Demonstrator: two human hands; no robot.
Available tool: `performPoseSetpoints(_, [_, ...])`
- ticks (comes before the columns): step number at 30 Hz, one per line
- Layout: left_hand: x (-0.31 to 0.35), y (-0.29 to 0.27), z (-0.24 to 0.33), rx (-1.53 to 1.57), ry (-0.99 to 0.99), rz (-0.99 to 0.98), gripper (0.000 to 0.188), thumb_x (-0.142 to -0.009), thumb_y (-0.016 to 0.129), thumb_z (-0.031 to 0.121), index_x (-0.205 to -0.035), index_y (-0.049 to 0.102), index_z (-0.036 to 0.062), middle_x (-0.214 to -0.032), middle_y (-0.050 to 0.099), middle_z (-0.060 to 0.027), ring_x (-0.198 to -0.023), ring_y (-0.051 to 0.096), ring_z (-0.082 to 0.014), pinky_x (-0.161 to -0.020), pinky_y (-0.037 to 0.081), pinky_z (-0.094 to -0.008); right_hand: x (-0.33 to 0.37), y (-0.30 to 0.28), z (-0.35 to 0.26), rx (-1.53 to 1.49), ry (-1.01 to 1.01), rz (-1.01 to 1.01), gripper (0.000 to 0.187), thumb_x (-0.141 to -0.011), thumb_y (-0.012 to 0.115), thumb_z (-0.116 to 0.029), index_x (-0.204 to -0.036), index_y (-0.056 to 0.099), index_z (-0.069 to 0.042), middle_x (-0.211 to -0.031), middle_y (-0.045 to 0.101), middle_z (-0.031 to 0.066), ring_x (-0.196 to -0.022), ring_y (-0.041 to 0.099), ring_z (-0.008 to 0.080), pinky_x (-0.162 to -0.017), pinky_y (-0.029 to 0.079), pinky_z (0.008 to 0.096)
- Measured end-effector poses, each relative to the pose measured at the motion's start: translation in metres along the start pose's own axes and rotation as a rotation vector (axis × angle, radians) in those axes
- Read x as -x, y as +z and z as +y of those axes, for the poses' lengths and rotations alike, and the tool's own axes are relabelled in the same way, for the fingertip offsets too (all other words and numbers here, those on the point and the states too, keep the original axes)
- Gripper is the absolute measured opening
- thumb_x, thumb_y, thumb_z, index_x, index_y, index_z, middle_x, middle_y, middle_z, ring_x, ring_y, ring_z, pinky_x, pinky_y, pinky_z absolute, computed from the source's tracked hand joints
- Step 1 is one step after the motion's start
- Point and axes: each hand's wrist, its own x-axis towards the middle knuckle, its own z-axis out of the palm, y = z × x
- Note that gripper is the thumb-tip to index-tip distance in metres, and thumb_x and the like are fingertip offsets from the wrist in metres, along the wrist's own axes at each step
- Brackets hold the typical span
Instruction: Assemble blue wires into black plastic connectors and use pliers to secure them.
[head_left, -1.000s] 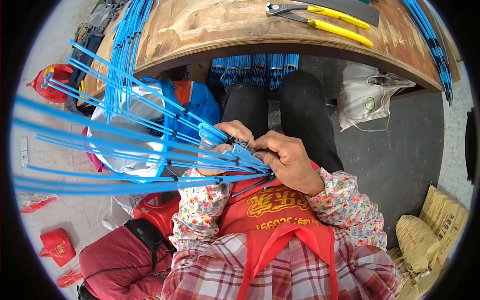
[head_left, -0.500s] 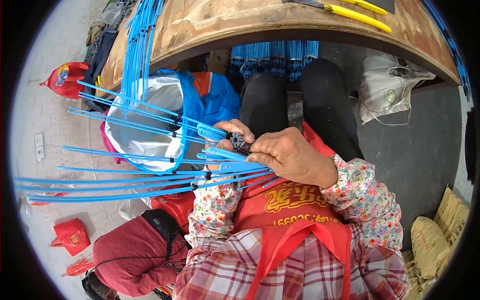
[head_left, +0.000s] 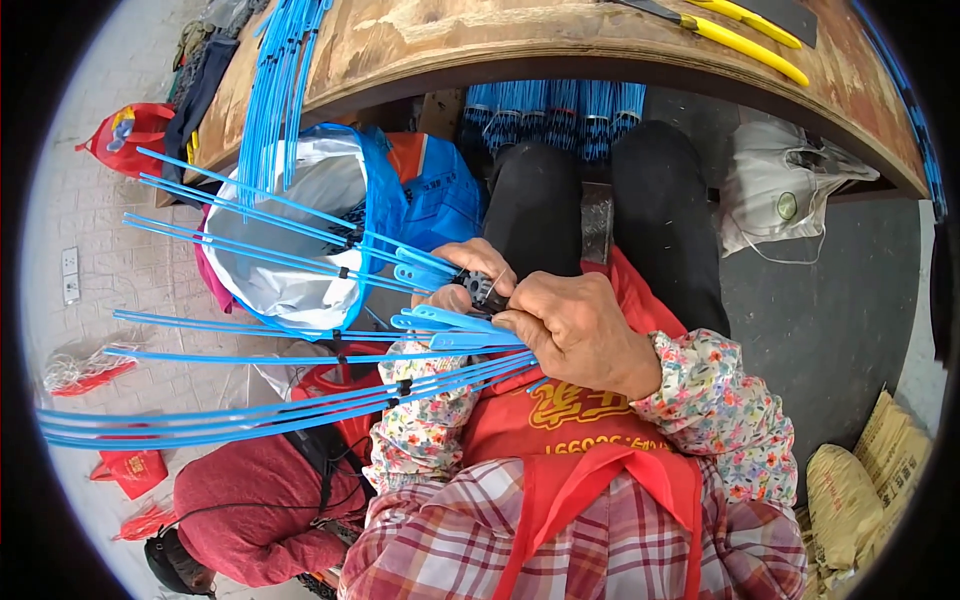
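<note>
In front of my lap, my left hand (head_left: 468,268) is closed round a small black toothed hub (head_left: 479,288), thumb and fingers on either side. Several long thin blue rods (head_left: 240,322) with black clips fan out leftward from my hands. Flat blue end pieces with holes (head_left: 415,274) sit close to the hub. My right hand (head_left: 585,330) is closed against the hub's right side, thumb and fingers pinched together. A fine wire or thread shows at the hub by its fingertips; what the pinch holds is hidden. Some rods run in under this hand.
A wooden table (head_left: 450,40) bears yellow-handled pliers (head_left: 750,45) and a hanging bundle of blue rods (head_left: 280,100). An open blue bag with white lining (head_left: 290,290) stands left of my knees. More rod bundles (head_left: 550,110) lie beneath the table. Another person (head_left: 260,500) is at lower left.
The rods' far left ends have swung slightly; the lowest ones sit lower. Both hands keep their closed hold at the hub, and the whole view has shifted a little.
</note>
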Motion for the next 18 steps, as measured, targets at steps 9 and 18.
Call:
performPoseSetpoints(9, [-0.004,-0.001,-0.01,0.051,0.045,-0.076,0.032,-0.092,0.056,0.019,-0.11,0.053,-0.0076,-0.091,0.057,-0.02,-0.083,0.061,-0.021,-0.069,0.053,-0.0272,0.002,0.0,0.0,0.026,-0.016,0.077,0.021,-0.079,0.07,-0.009,-0.074,0.051,-0.002,-0.061,0.051,0.0107,-0.048,0.054,0.024,-0.043,0.039,0.0328])
performPoseSetpoints(18, [-0.01,-0.009,-0.011,-0.073,0.163,-0.229,0.043,-0.089,0.061,0.026,-0.113,0.055,-0.0092,-0.094,0.063,-0.0212,-0.071,0.065,-0.0206,-0.062,0.055,-0.0279,0.002,-0.006,0.001,-0.018,0.099,-0.024,0.021,-0.08,0.068,-0.014,-0.078,0.052,-0.001,-0.063,0.053,0.0101,-0.049,0.054,0.0219,-0.044,0.04,0.0327])
